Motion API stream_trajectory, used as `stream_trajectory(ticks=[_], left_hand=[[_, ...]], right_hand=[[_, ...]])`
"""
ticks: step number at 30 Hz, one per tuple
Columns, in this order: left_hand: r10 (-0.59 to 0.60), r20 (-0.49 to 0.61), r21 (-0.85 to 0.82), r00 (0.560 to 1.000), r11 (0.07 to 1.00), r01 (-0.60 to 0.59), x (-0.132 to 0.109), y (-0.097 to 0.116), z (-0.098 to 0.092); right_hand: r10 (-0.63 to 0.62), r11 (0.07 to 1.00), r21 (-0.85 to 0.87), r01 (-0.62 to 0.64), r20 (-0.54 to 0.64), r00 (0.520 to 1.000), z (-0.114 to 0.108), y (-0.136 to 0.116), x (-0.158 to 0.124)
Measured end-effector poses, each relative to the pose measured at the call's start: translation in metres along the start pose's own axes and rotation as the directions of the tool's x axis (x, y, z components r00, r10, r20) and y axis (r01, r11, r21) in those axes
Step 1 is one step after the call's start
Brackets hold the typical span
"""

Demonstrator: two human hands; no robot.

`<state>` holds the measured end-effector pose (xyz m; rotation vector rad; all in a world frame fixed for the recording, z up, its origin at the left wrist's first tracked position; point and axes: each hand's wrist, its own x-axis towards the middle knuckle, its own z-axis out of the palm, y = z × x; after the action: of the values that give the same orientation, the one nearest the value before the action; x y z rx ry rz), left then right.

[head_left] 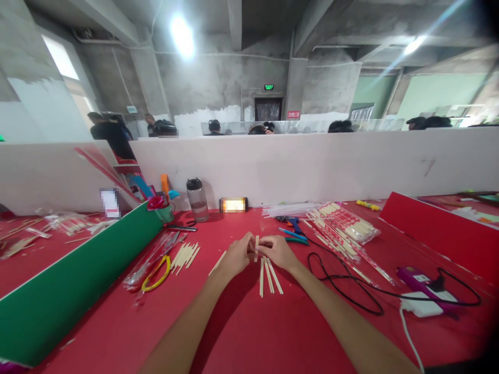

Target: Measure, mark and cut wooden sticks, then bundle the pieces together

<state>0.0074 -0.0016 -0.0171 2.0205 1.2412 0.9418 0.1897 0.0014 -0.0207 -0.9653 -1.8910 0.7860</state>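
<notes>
Both hands meet over the middle of the red table (241,332). My left hand (240,254) is closed on a short upright wooden stick (257,249) from its left side. From the right, my right hand (278,251) pinches the same stick. Several loose sticks (270,278) lie fanned out just below my right hand. Another stick (217,263) rests left of my left hand. Farther left is a pile of short sticks (185,257), beside yellow-handled scissors (158,275).
A blue glue gun (292,223) and its looping black cable lie to the right, near packaged sticks (351,223). A power strip (423,291) is at far right. A bottle (197,200) and phone (233,204) stand behind; a green divider (89,275) borders the left.
</notes>
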Motion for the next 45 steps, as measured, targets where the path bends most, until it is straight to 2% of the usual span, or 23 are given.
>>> stream_trajectory(ticks=[5, 9, 13, 16, 19, 22, 29, 36, 41, 43, 45], left_hand=[[0.084, 0.052, 0.073, 0.995, 0.994, -0.087, 0.001, -0.006, 0.0], [0.078, 0.087, -0.029, 0.993, 0.997, -0.076, 0.002, -0.01, 0.002], [0.005, 0.135, -0.23, 0.991, 0.973, 0.027, 0.004, -0.008, 0.004], [-0.062, 0.21, -0.39, 0.976, 0.91, 0.142, 0.004, -0.003, 0.005], [-0.119, 0.295, -0.482, 0.948, 0.838, 0.255, 0.003, 0.002, 0.004], [-0.136, 0.335, -0.52, 0.932, 0.799, 0.303, 0.001, 0.003, 0.003], [-0.152, 0.359, -0.523, 0.921, 0.785, 0.333, 0.0, 0.006, -0.001], [-0.161, 0.35, -0.519, 0.923, 0.787, 0.334, 0.001, 0.004, 0.0], [-0.147, 0.358, -0.482, 0.922, 0.816, 0.318, 0.001, -0.001, 0.0], [-0.131, 0.338, -0.427, 0.932, 0.861, 0.276, 0.003, -0.001, -0.002], [-0.064, 0.249, -0.333, 0.966, 0.931, 0.148, 0.005, 0.002, -0.006]], right_hand=[[-0.01, 1.0, 0.03, 0.01, -0.001, 1.0, 0.001, -0.004, 0.001], [0.044, 0.993, 0.114, -0.042, -0.013, 0.999, 0.0, 0.001, 0.002], [0.211, 0.928, 0.314, -0.2, -0.001, 0.977, -0.002, 0.009, 0.003], [0.315, 0.847, 0.448, -0.285, 0.008, 0.949, -0.005, 0.01, 0.004], [0.36, 0.802, 0.508, -0.315, 0.01, 0.933, -0.007, 0.008, 0.003], [0.368, 0.79, 0.52, -0.325, 0.022, 0.929, -0.007, 0.007, 0.003], [0.377, 0.763, 0.553, -0.334, 0.039, 0.926, -0.005, 0.006, 0.003], [0.356, 0.749, 0.604, -0.271, -0.022, 0.934, 0.001, 0.006, 0.003], [0.35, 0.764, 0.585, -0.274, -0.018, 0.937, 0.001, 0.001, 0.003], [0.342, 0.775, 0.574, -0.264, -0.029, 0.939, 0.0, 0.001, 0.003], [0.318, 0.81, 0.538, -0.233, -0.068, 0.946, -0.001, 0.001, 0.004]])
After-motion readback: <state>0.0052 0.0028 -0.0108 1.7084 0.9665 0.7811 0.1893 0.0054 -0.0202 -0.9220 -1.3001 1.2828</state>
